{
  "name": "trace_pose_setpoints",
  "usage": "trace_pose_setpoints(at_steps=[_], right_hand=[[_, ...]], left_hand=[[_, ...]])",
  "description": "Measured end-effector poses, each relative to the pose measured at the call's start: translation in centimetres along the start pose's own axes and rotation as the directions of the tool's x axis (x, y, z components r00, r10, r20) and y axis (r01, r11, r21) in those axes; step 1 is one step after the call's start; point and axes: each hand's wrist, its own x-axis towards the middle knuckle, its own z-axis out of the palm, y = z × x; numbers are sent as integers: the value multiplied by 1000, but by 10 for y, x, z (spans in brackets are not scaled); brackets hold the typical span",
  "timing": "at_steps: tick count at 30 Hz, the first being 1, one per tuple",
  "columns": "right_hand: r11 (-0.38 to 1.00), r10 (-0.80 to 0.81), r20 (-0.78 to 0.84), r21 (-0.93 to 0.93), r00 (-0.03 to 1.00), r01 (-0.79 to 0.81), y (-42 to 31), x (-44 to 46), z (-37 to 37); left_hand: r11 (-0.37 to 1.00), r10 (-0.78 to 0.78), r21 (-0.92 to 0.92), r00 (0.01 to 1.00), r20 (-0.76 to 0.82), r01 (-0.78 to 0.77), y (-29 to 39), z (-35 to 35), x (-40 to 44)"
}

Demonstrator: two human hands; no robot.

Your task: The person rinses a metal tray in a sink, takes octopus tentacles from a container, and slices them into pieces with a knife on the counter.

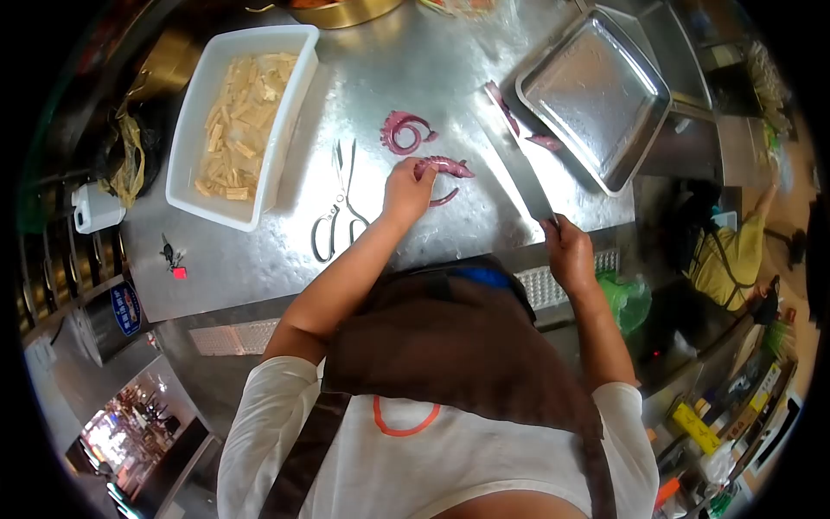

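Observation:
On the steel table, my left hand (408, 192) pinches a purplish octopus tentacle piece (450, 166). A curled tentacle (405, 131) lies just beyond it, and a thin tentacle tip (444, 198) shows beside my fingers. My right hand (568, 253) is wrapped round the handle of a large knife (521, 169), whose blade points away from me over the table. Near the blade's far end is a tentacle piece (501, 105); another piece (544, 142) lies between the blade and a steel tray.
The steel tray (596, 95) sits at the right. Black-handled scissors (338, 208) lie left of my left hand. A white tub (186, 164) holds pale strips in liquid. Keys (175, 259) lie at the near left. Part of a person (731, 255) in yellow shows at the far right.

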Motion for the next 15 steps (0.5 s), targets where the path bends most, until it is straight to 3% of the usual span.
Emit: trace_pose_setpoints(at_steps=[1,3,5,7,9,14,15], right_hand=[[1000,-21,15,-3,1000,21,-5,-4,-1],[999,-34,39,1,999,34,-11,-12,1],[993,-104,57,-57,993,107,-14,-17,3],[994,-76,90,-67,993,82,-19,-23,4],[993,-91,119,-60,989,99,-20,-27,5],[992,-63,127,-104,990,77,-18,-34,2],[991,-46,134,-121,990,62,-19,-35,0]], left_hand=[[926,265,300,960,-85,-229,-3,2,-5],[907,255,368,962,-96,-204,14,-2,-18],[609,668,663,732,-133,-435,15,-6,-17],[600,690,614,721,-71,-514,10,-13,-11],[432,798,489,574,184,-758,0,-17,0],[461,797,416,572,195,-784,-11,-11,8],[416,831,430,527,178,-802,-11,-7,8]])
